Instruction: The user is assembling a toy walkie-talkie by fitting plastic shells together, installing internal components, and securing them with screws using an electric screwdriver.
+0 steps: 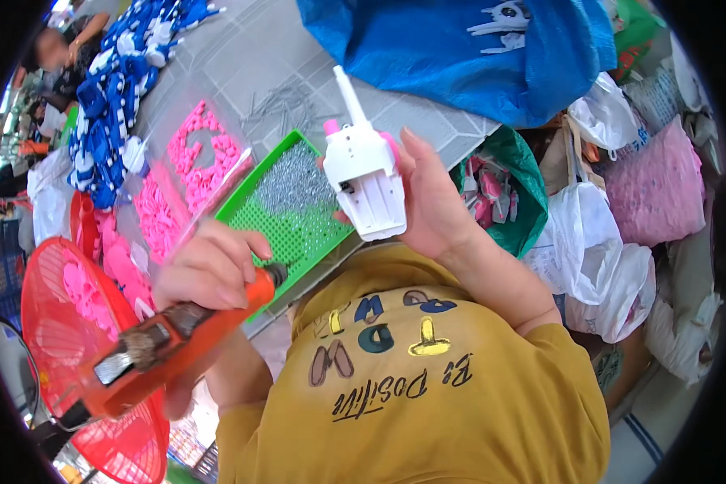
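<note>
My left hand (210,270) is wrapped round an orange power screwdriver (165,347), a little blurred, its dark tip end pointing up and to the right. In my right hand (429,198) is a white toy walkie-talkie (365,165) with a long antenna and pink buttons. An open, hollow compartment shows on its lower half. Between the hands lies a green basket tray (250,181), holding a heap of small silver screws (294,181). The screwdriver's tip is near the tray's near edge, apart from the walkie-talkie.
Loose metal rods (282,105) lie beyond the tray. Pink parts (206,149) sit left of it, near a red basket (52,298). Blue-and-white pieces (109,105) are piled far left. A blue bag (427,60) is at the back; a green bag (528,194) and white bags (593,242) stand right.
</note>
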Demonstrator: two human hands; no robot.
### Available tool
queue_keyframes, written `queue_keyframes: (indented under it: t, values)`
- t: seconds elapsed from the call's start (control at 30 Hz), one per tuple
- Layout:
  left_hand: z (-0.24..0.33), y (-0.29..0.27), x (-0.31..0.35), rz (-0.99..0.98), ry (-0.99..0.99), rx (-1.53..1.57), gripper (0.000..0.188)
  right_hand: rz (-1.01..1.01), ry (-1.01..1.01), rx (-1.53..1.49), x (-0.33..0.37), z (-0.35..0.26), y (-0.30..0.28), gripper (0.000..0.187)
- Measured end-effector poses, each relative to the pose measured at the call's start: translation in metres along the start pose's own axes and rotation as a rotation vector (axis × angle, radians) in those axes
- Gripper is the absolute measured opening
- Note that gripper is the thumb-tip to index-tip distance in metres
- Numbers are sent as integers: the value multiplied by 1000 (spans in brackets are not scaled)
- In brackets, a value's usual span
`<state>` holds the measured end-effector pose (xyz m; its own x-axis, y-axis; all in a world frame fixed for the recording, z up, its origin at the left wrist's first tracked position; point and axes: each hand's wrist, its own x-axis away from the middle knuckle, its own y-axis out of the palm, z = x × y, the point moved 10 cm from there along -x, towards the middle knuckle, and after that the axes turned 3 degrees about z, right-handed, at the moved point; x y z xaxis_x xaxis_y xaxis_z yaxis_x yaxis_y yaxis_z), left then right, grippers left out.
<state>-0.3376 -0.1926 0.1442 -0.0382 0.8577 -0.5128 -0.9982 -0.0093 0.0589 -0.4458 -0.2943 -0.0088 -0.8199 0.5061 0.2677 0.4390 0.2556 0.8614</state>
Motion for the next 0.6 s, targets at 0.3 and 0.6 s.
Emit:
queue_keyframes:
  t: [0.3, 0.6]
  values:
    - [-19, 33, 7, -269, -254, 658, 120, -64, -189, 210, 1, -21, 8, 70]
    - [-38, 32, 6, -431, -382, 439, 98, -44, -187, 163, -4, -34, 7, 60]
